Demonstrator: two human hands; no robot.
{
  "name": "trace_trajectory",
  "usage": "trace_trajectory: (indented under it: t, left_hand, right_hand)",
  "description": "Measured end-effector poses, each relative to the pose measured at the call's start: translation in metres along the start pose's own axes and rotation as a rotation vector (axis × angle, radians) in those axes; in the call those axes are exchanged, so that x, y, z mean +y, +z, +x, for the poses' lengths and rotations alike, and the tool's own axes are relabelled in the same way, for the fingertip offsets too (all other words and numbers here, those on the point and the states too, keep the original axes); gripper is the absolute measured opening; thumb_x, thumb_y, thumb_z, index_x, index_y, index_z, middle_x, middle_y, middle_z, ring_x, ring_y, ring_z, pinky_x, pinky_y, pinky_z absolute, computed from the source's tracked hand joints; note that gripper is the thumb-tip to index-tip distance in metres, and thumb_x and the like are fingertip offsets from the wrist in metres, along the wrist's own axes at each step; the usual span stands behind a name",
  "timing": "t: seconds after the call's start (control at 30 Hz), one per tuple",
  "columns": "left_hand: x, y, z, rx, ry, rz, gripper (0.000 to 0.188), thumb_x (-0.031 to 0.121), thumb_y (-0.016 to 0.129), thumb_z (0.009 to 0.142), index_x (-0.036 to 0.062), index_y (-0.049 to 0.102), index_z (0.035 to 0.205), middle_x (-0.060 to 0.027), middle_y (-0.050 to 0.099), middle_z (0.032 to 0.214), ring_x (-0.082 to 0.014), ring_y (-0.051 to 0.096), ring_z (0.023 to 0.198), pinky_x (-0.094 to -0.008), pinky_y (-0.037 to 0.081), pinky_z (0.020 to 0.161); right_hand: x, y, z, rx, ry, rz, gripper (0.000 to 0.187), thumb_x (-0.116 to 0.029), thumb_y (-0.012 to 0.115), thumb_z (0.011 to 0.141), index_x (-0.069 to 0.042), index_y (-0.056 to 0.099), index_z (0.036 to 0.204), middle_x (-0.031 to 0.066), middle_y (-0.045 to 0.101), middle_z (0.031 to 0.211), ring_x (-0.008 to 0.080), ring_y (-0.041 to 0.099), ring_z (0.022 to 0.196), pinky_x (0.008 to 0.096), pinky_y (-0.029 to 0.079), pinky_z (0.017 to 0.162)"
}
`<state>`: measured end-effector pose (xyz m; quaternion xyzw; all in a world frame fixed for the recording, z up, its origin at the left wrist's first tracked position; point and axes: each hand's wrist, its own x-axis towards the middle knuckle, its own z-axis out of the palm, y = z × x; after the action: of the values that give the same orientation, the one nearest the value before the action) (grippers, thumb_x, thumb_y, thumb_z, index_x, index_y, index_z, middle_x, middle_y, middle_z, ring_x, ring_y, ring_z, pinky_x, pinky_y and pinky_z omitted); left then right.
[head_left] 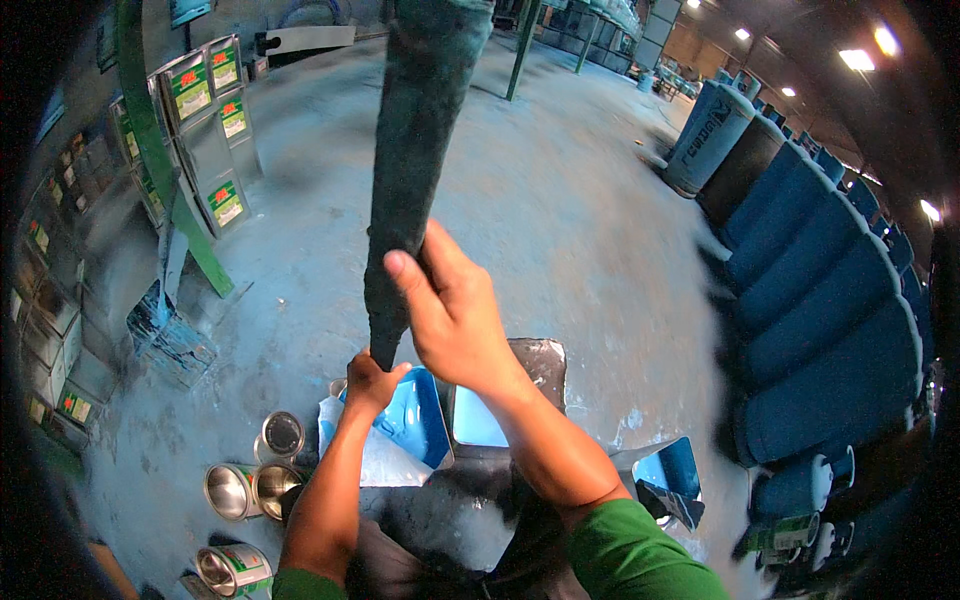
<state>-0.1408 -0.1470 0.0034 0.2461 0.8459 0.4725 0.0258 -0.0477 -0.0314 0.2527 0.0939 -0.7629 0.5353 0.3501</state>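
Right hand [452, 318]: your grip wraps the dark pole [410, 170] midway, thumb up.
Left hand [372, 383]: clenches pole's lower end.
Pole: upright, above blue tin [415, 420].

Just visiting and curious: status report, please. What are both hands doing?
Left hand grips bottom of the long dark paint-crusted pole. Right hand wraps it higher up. Open square tin of blue paint directly below. Round metal cans on floor, left.

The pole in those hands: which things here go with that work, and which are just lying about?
In use:
pole
left hand
right hand
blue paint tin

Lying about:
round cans
stacked tins
blue cylinders
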Motion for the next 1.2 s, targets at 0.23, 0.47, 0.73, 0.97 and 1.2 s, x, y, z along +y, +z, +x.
trace_trajectory:
  t: [0.23, 0.47, 0.73, 0.97, 1.2]
  left_hand:
    - [0.002, 0.019, -0.016, 0.054, 0.283, -0.185, 0.022, 0.021, 0.075, 0.078, 0.0061, 0.071, 0.094, -0.018, 0.072, 0.084, -0.0335, 0.071, 0.079, -0.0429, 0.05, 0.065]
    - [0.009, 0.041, -0.043, -0.391, -0.264, -0.133, 0.053, 0.036, 0.078, 0.078, -0.0012, 0.066, 0.114, -0.0219, 0.071, 0.107, -0.0337, 0.068, 0.103, -0.0392, 0.052, 0.09]
    - [0.011, 0.015, -0.016, -0.088, -0.209, -0.197, 0.046, 0.03, 0.083, 0.071, 0.0007, 0.065, 0.101, -0.0194, 0.071, 0.09, -0.0341, 0.069, 0.091, -0.0443, 0.053, 0.08]
    - [0.046, 0.029, -0.015, 0.027, -0.026, -0.296, 0.043, 0.025, 0.081, 0.069, -0.0014, 0.063, 0.098, -0.0272, 0.067, 0.092, -0.0427, 0.066, 0.093, -0.0486, 0.052, 0.082]
    - [0.06, 0.039, -0.045, -0.256, -0.172, -0.374, 0.032, 0.013, 0.077, 0.069, -0.0011, 0.064, 0.095, -0.0228, 0.069, 0.083, -0.0366, 0.07, 0.084, -0.0437, 0.055, 0.072]
  right_hand:
    - [-0.023, 0.016, -0.011, -0.103, -0.096, -0.007, 0.04, -0.014, 0.061, 0.096, -0.004, 0.053, 0.134, 0.0247, 0.065, 0.103, 0.044, 0.065, 0.095, 0.0436, 0.053, 0.08]
    - [-0.005, 0.006, 0.003, 0.092, 0.009, -0.117, 0.029, -0.017, 0.06, 0.098, 0.004, 0.06, 0.117, 0.0191, 0.068, 0.087, 0.0254, 0.067, 0.076, 0.0362, 0.052, 0.068]
    - [0.014, -0.013, -0.003, 0.103, 0.147, 0.148, 0.027, -0.021, 0.057, 0.101, 0.0, 0.06, 0.118, 0.0094, 0.068, 0.106, 0.0163, 0.065, 0.092, 0.0309, 0.052, 0.08]
    - [0.005, -0.02, -0.013, -0.042, -0.142, 0.002, 0.036, -0.01, 0.046, 0.105, 0.006, 0.048, 0.137, 0.0248, 0.056, 0.133, 0.0315, 0.063, 0.114, 0.041, 0.051, 0.097]
    - [0.033, -0.045, 0.0, -0.004, -0.464, -0.678, 0.039, -0.008, 0.038, 0.106, -0.006, 0.047, 0.144, 0.0194, 0.058, 0.133, 0.0249, 0.063, 0.111, 0.0374, 0.052, 0.095]
